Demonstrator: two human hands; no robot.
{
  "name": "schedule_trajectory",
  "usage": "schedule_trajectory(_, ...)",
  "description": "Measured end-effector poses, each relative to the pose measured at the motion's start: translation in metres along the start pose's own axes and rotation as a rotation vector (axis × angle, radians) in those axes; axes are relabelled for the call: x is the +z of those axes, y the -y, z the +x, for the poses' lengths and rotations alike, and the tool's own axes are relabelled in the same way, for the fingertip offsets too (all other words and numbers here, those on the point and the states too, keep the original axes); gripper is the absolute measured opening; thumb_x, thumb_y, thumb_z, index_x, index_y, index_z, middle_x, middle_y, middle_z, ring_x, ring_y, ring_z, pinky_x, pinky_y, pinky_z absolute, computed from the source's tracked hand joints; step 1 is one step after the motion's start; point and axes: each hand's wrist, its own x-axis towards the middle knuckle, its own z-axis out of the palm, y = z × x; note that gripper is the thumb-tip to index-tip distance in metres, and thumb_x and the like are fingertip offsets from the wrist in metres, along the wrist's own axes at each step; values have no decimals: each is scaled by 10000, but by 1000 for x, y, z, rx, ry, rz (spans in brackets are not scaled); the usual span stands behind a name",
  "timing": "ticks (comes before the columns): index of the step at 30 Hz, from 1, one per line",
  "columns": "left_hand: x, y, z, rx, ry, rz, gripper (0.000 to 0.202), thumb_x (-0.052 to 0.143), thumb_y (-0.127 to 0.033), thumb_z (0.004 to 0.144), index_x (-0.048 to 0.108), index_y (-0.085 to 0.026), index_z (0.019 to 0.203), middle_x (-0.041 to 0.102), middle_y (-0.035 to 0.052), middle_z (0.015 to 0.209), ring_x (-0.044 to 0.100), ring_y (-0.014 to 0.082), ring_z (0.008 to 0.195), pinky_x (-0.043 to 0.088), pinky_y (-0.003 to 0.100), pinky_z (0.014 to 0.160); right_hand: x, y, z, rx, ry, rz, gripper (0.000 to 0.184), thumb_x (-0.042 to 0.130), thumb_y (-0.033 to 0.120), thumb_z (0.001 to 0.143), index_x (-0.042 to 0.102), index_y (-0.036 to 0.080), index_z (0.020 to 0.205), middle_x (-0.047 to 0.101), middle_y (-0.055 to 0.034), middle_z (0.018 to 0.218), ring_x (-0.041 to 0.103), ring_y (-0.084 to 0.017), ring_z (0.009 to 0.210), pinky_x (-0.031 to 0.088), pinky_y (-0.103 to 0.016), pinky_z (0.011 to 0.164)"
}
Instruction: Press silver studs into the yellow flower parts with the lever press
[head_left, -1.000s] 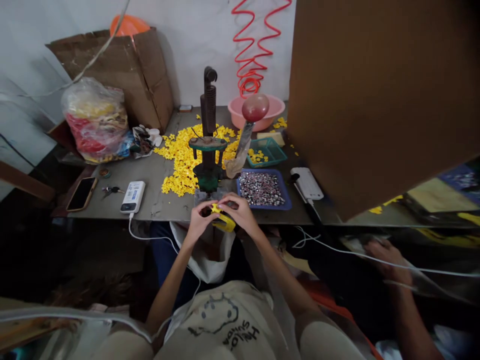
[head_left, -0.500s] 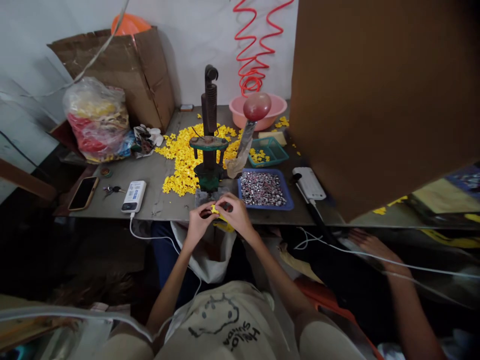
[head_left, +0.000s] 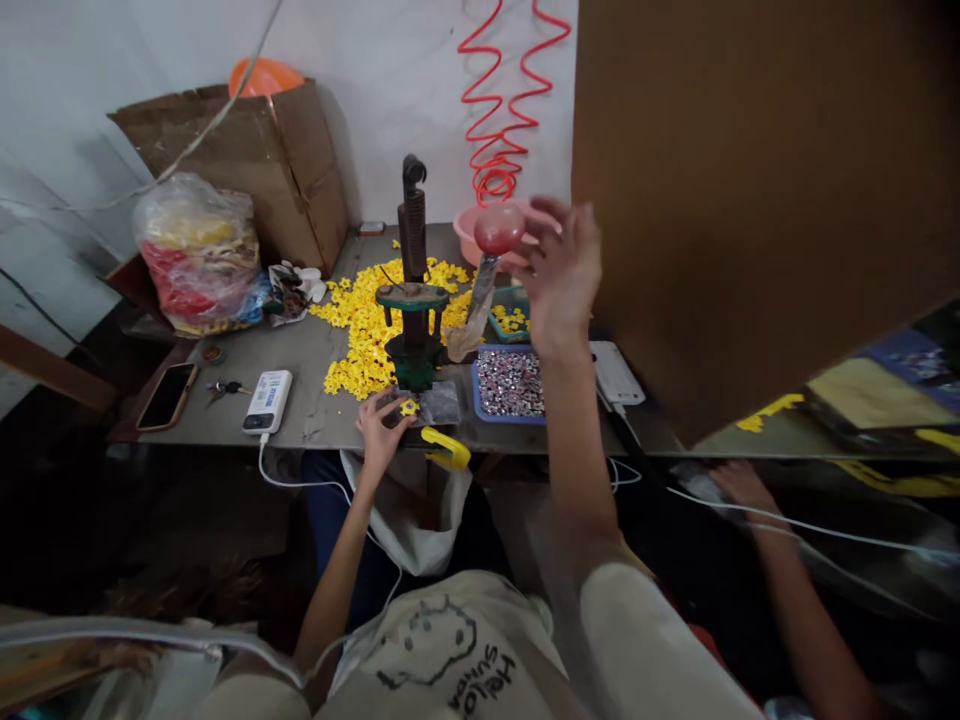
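The left hand point(head_left: 381, 428) is at the front edge of the tabletop point(head_left: 315, 350). Its grip pinches a small yellow piece point(head_left: 409, 407) and holds it on the base of the press point(head_left: 412, 300). The right hand point(head_left: 562, 275) is up high, just beside the red ball point(head_left: 499, 228) on the press handle. Its grip is spread wide, with nothing in it. This looks like getting set to press. A pull on the handle would need a firm hold on the ball, and the left fingers kept clear.
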Motion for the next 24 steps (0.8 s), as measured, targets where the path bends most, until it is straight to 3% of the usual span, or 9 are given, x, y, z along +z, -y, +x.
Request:
schedule_trajectory(4, 9, -3, 9, -21, 4, 45, 314, 785, -334, 764, 749, -290, 1072, 569, 99, 1332, 425, 354, 1246, 306, 516, 1041, 44, 43, 22, -49, 354, -6, 749, 129, 733, 920, 613, 195, 1113, 648, 23, 826, 632, -83, 735, 517, -241, 677)
schedule_trajectory(8, 16, -2, 12, -24, -2, 13, 315, 814, -334, 729, 758, -263, 1031, 580, 109, 1308, 423, 357, 1236, 294, 511, 1047, 59, 34, -7, -283, 235, 72, 558, 430, 675, 915, 611, 196, 692, 475, 34, 528, 442, -84, 479, 401, -245, 481)
schedule_trajectory(10, 18, -1, 12, -40, -10, -13, 312, 821, -335, 718, 761, -252, 1012, 592, 115, 1284, 429, 358, 1231, 286, 514, 1057, 53, 25, -44, -381, 163, 181, 458, 485, 534, 951, 589, 219, 637, 475, 22, 526, 449, -107, 480, 367, -268, 457)
schedule_trajectory(12, 20, -2, 12, -64, -12, -30, 301, 819, -335, 717, 763, -246, 999, 596, 119, 1266, 434, 364, 1230, 280, 523, 1062, 44, 20, -85, -447, 197, 203, 418, 484, 397, 972, 593, 217, 611, 502, 9, 533, 473, -118, 490, 360, -276, 461)
schedule_trajectory(15, 20, -5, 14, -71, -5, -40, 283, 810, -353, 723, 767, -245, 981, 595, 118, 1257, 438, 369, 1227, 282, 526, 1063, 37, 22, -124, -484, 259, 149, 404, 476, 363, 962, 614, 210, 614, 534, -4, 533, 522, -136, 517, 424, -288, 516)
schedule_trajectory(18, 16, -8, 16, -47, -21, -26, 266, 804, -362, 729, 769, -252, 969, 605, 107, 1237, 447, 358, 1212, 296, 515, 1058, 36, 25, -122, -481, 241, 163, 413, 413, 438, 974, 668, 228, 726, 563, -8, 559, 585, -159, 575, 490, -306, 590)
schedule_trajectory(20, 9, -9, 11, -14, -17, -16, 266, 801, -362, 732, 769, -262, 976, 621, 96, 1195, 465, 341, 1186, 323, 499, 1044, 27, 20, -106, -469, 226, 122, 388, 404, 516, 962, 689, 256, 991, 679, -28, 801, 669, -188, 814, 539, -345, 762)
schedule_trajectory(22, 0, -5, -4, 40, 44, -29, 260, 795, -357, 737, 768, -268, 979, 636, 84, 1129, 509, 312, 1124, 371, 467, 1009, 2, 4, -90, -376, 163, -96, 405, 430, 525, 952, 607, 270, 1213, 682, -49, 1107, 641, -209, 1067, 508, -390, 935)
schedule_trajectory(24, -11, 0, -28, 84, 148, -53, 263, 778, -341, 753, 761, -276, 1007, 642, 75, 1092, 554, 283, 1061, 413, 438, 970, -35, -24, -80, -169, 149, -531, 355, 484, 428, 949, 599, 236, 1225, 670, -80, 1174, 624, -227, 1113, 478, -407, 981)
